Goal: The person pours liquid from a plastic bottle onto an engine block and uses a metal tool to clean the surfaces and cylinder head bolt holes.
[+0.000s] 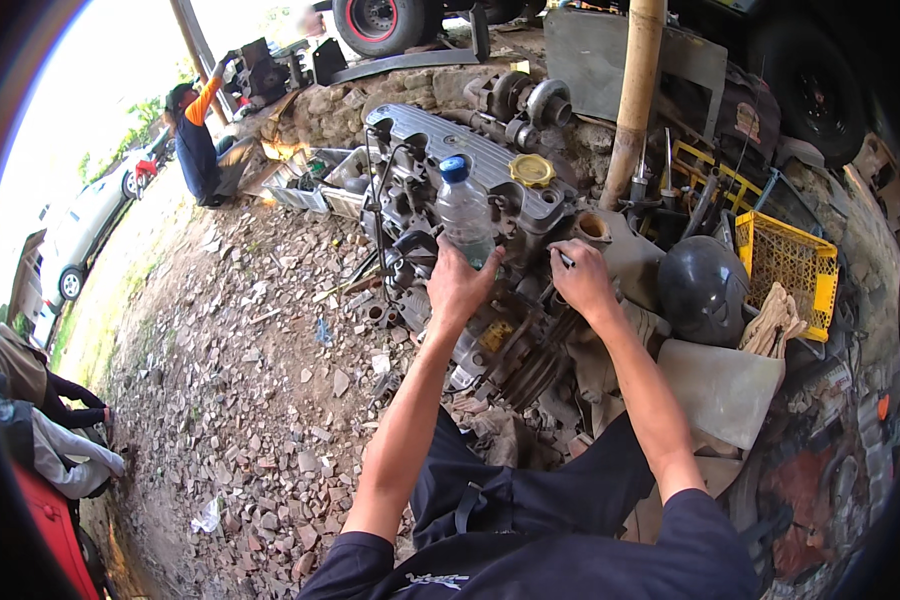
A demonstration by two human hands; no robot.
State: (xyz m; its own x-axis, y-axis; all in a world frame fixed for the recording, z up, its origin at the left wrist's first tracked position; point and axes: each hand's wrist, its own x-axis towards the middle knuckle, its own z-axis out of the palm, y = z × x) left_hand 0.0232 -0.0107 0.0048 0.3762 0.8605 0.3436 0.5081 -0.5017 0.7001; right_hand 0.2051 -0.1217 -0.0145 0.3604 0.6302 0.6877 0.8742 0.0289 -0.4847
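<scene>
A clear plastic bottle with a blue cap stands nearly upright against the greasy engine in front of me. My left hand is at the bottle's lower part, thumb on one side and fingers on the other. To its right, my right hand is closed on a small metal tool; only a short end shows, so its kind is unclear. Behind the bottle lies the grey valve cover, with a yellow oil filler cap at its right end.
A bamboo post rises behind the engine. At the right are a dark helmet, a yellow crate and a grey panel. A turbocharger sits behind. Broken stones cover the left ground, where a person sits farther back.
</scene>
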